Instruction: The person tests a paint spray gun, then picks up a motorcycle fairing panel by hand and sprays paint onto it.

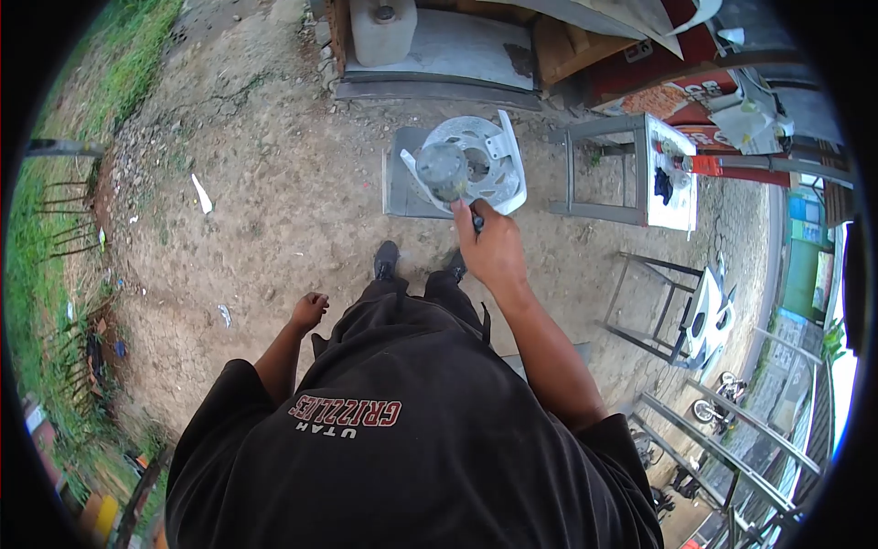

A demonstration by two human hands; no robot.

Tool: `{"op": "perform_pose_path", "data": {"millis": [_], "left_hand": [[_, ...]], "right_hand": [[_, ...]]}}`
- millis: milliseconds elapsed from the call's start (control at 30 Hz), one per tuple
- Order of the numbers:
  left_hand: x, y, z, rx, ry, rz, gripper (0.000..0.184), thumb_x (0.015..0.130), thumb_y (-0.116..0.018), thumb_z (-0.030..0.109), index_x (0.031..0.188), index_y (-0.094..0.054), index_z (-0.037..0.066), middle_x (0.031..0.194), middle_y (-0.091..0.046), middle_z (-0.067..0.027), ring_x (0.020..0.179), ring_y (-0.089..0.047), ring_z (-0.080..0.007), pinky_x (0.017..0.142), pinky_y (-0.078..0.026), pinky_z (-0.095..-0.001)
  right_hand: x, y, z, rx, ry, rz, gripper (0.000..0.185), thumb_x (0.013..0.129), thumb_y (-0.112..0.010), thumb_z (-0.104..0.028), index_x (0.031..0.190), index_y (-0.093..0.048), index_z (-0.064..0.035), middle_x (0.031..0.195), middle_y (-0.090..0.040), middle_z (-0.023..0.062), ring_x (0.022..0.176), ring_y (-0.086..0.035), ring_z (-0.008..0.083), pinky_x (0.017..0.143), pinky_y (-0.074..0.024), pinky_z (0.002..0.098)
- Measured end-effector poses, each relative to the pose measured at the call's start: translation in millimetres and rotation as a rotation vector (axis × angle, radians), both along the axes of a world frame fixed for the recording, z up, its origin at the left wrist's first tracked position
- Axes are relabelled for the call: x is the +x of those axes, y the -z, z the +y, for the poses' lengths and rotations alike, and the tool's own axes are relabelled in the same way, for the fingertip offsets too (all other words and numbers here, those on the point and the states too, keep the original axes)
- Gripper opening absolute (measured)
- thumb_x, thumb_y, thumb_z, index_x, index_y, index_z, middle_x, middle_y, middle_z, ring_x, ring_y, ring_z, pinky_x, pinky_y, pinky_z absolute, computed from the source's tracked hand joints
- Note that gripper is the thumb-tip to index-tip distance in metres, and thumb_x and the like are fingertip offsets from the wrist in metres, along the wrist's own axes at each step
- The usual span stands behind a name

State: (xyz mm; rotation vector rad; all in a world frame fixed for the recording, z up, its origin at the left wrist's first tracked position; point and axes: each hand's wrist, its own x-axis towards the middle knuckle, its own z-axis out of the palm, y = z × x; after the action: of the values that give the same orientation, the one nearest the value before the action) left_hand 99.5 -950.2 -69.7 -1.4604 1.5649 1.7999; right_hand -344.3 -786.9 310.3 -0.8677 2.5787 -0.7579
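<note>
My right hand (pixel 494 245) is closed round the handle of what looks like a spray gun (pixel 443 170), its rounded, cloudy cup seen from above. Beneath the cup lies a pale round part with slots (pixel 487 139), and a white curved bracket-like piece (pixel 514 169) runs along its right side. Both rest on a low grey stand (pixel 402 194) in front of my shoes. The cup hides some of the round part. My left hand (pixel 310 311) hangs beside my left leg with its fingers curled in, and nothing shows in it.
To the right stands a metal-framed table (pixel 654 174) with small items on it. Nearer, a metal frame (pixel 654 311) carries a white panel (pixel 706 316). A white jug (pixel 383 32) sits on a ledge ahead. Metal rails (pixel 722 448) and a motorcycle (pixel 718 403) are at lower right.
</note>
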Motion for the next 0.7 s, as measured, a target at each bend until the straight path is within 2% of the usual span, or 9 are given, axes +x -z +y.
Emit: {"op": "perform_pose_path", "data": {"millis": [167, 267, 467, 567, 667, 700], "left_hand": [[44, 20, 18, -0.034, -0.053, -0.052, 0.041, 0.116, -0.069, 0.036, 0.128, -0.075, -0.003, 0.108, -0.084, -0.0121, 0.089, -0.078, -0.0208, 0.078, -0.062, -0.0381], [64, 37, 28, -0.037, -0.063, -0.072, 0.042, 0.116, -0.069, 0.036, 0.128, -0.075, -0.004, 0.108, -0.085, -0.0134, 0.090, -0.079, -0.0217, 0.080, -0.063, -0.0386], [51, 35, 40, -0.027, -0.084, -0.047, 0.046, 0.116, -0.068, 0.037, 0.133, -0.075, -0.005, 0.110, -0.085, -0.0140, 0.092, -0.080, -0.0226, 0.082, -0.063, -0.0393], [25, 9, 39, 0.002, -0.087, -0.057, 0.046, 0.116, -0.068, 0.038, 0.133, -0.074, -0.004, 0.113, -0.085, -0.0136, 0.095, -0.080, -0.0226, 0.082, -0.063, -0.0393], [8, 1, 35, 0.014, -0.074, -0.035, 0.046, 0.117, -0.067, 0.039, 0.134, -0.074, -0.004, 0.114, -0.085, -0.0128, 0.097, -0.080, -0.0223, 0.082, -0.063, -0.0389], [4, -1, 32, 0.014, -0.063, -0.035, 0.046, 0.117, -0.067, 0.039, 0.134, -0.074, -0.004, 0.114, -0.085, -0.0128, 0.097, -0.080, -0.0223, 0.082, -0.063, -0.0390]], "right_hand": [[-17, -1, -36, -0.159, -0.030, 0.096, 0.049, 0.117, -0.067, -0.042, 0.095, -0.072, 0.0021, 0.083, -0.075, 0.0322, 0.083, -0.076, 0.0568, 0.074, -0.0576, 0.0631], [-19, 2, -49, -0.152, -0.031, 0.027, 0.049, 0.117, -0.067, -0.042, 0.096, -0.072, 0.0018, 0.083, -0.076, 0.0317, 0.082, -0.076, 0.0566, 0.073, -0.0575, 0.0624], [2, 15, -32, -0.059, -0.061, 0.046, 0.046, 0.117, -0.067, -0.039, 0.097, -0.071, 0.0022, 0.085, -0.076, 0.0324, 0.084, -0.075, 0.0573, 0.075, -0.0567, 0.0621], [13, 27, 0, -0.059, -0.038, -0.040, 0.042, 0.117, -0.067, -0.035, 0.098, -0.070, 0.0025, 0.085, -0.075, 0.0317, 0.083, -0.074, 0.0572, 0.075, -0.0558, 0.0623], [24, 40, 38, -0.053, -0.012, -0.036, 0.039, 0.121, -0.061, -0.033, 0.108, -0.074, 0.0015, 0.077, -0.076, 0.0169, 0.073, -0.082, 0.0330, 0.071, -0.0600, 0.0466], [25, 42, 52, 0.007, 0.006, -0.076, 0.035, 0.121, -0.059, -0.028, 0.112, -0.074, 0.0024, 0.079, -0.076, 0.0145, 0.074, -0.082, 0.0272, 0.072, -0.0608, 0.0432]]}}
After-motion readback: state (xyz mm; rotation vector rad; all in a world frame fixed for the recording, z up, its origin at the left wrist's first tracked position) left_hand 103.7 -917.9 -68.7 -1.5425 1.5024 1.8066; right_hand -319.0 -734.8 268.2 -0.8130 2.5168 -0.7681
